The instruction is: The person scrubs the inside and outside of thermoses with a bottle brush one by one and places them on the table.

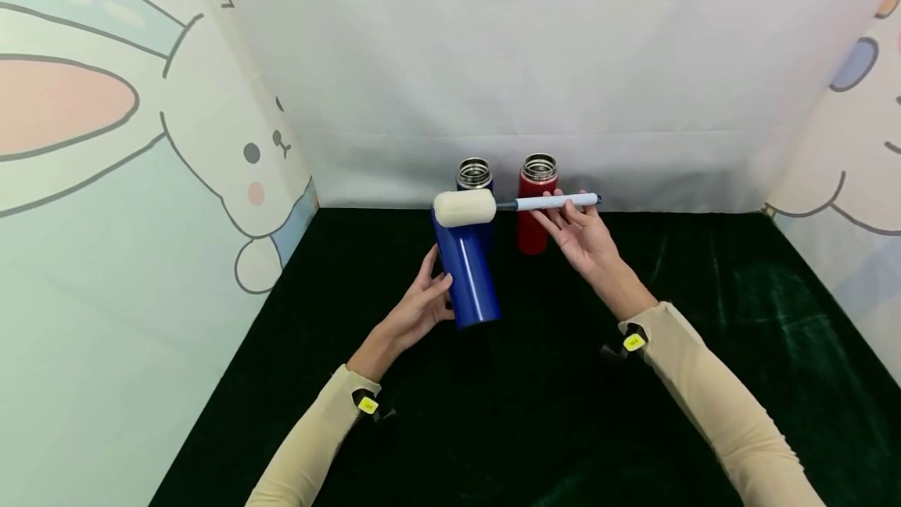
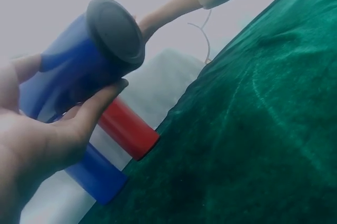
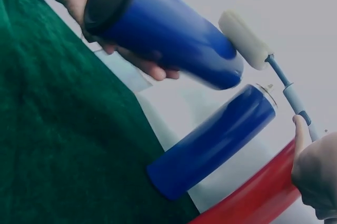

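In the head view my left hand grips a blue bottle by its side, raised and tilted with its base toward me. A bottle brush lies roughly level in my right hand, its pale handle held between thumb and fingers. Its cream sponge head is at the upper end of the blue bottle, covering the mouth from the head view. From the right wrist the sponge appears outside the bottle, close to its top end; whether they touch I cannot tell.
Behind the held bottle, a second blue bottle and a red bottle stand upright, both uncapped with steel threaded necks. Dark green cloth covers the table. A white wall backdrop rises at the back, with cartoon-printed panels at the sides.
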A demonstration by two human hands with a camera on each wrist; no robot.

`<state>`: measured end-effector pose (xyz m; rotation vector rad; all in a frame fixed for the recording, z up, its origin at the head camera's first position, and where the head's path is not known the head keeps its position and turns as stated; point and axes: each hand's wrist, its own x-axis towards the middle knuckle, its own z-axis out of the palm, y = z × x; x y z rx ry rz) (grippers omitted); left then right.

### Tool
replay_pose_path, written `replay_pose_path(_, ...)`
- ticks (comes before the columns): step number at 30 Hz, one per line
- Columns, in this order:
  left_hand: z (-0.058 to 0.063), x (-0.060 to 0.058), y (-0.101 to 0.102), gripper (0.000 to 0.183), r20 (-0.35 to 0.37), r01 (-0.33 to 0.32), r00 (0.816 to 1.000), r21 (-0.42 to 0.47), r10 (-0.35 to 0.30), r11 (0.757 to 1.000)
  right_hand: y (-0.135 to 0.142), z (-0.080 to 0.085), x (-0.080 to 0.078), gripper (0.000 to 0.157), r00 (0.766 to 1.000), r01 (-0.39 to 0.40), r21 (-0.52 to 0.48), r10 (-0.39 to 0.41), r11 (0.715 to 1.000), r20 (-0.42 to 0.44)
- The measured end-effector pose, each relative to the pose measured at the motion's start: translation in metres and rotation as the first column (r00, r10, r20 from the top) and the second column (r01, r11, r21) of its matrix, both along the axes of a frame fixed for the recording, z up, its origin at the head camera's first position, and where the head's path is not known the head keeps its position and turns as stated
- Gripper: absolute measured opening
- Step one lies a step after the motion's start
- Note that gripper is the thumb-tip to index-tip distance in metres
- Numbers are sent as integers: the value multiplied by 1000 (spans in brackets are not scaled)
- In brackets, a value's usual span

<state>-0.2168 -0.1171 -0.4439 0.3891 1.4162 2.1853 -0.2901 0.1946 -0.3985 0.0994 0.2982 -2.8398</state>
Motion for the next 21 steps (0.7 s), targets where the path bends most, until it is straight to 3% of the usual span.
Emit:
replay_pose_path(4, 1, -1, -1, 80, 25, -26, 999, 55, 25, 998, 3, -6, 8, 51, 999, -25, 83, 23, 996, 23)
replay_pose_path(13, 2, -3, -4, 77, 52, -126, 991, 139, 119, 982, 12, -20, 26, 43, 991, -127, 204, 116, 971, 66)
replay_pose_path(18, 3, -7, -6, 76, 79, -182, 982, 165, 171, 969, 20, -27, 33, 37, 984, -178, 280, 170, 943, 52)
replay_pose_path(21, 3, -8, -7, 77, 86, -195, 979, 172, 183, 965, 25, -29, 36, 42, 980, -196, 323, 198, 926, 26)
